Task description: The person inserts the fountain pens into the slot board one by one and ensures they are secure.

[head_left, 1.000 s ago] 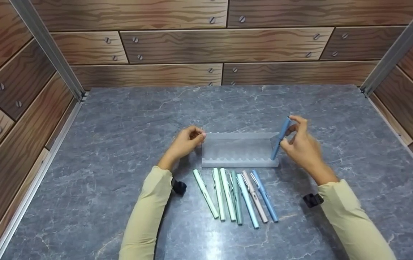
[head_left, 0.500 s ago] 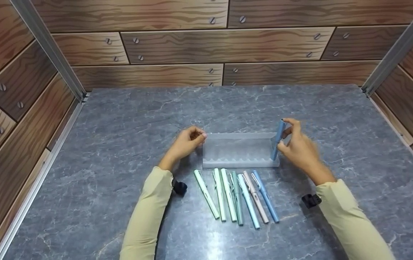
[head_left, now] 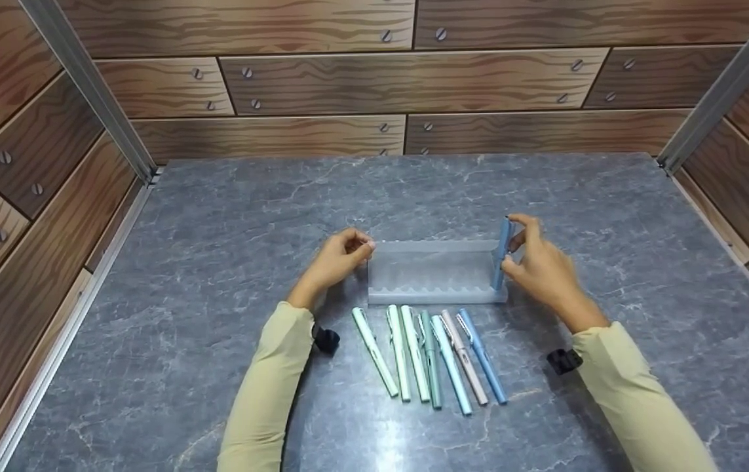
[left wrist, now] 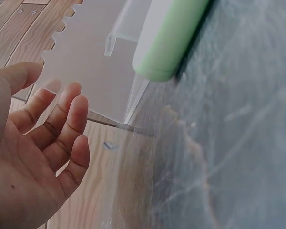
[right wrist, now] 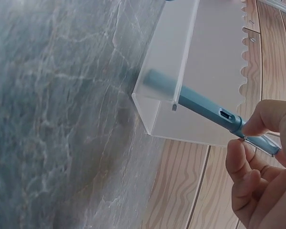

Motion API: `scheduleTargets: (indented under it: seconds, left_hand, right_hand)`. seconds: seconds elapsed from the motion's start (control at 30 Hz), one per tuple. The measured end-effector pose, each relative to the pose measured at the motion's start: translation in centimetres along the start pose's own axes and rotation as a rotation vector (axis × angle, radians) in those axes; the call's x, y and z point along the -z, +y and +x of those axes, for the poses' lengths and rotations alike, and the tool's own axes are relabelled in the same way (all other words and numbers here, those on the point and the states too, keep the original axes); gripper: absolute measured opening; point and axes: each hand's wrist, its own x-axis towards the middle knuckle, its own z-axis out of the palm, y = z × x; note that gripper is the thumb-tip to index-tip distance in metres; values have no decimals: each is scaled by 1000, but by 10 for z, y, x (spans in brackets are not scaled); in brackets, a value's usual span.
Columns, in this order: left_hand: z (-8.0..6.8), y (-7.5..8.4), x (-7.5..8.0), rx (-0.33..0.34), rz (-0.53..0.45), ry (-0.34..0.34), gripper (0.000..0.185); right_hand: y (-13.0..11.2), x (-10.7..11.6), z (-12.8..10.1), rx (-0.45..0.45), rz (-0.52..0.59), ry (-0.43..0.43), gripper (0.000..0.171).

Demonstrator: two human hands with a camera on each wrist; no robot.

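I had 1 blue pen (head_left: 500, 255) pinched in R hand (head_left: 544, 272), seated in rack (head_left: 433, 272); L hand (head_left: 338, 259) steadied rack w/ loose fingers; 7 pens (head_left: 430, 354) left on table (head_left: 217, 229).

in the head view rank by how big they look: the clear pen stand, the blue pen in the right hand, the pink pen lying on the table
1. Clear pen stand, largest by far.
2 and 3. The pink pen looks slightly longer than the blue pen, but the blue one stands tilted away, pinched by the right hand, so that order is unsure.

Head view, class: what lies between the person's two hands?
The frosted pen rack spans the stretch between the left hand and the right hand, which pinches a blue pen at the rack's right end.
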Motion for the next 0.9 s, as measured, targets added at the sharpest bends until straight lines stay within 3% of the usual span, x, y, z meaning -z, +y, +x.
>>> scheduleTargets:
  seconds: [0.57, 0.9]
  left_hand:
    - [1, -1, 1, -31, 15, 0, 19]
    - [0, 0, 1, -18, 6, -9, 20]
  right_hand:
    - [-4, 2, 5, -19, -44, -64, 66]
    - [-2, 3, 1, 39, -13, 2, 68]
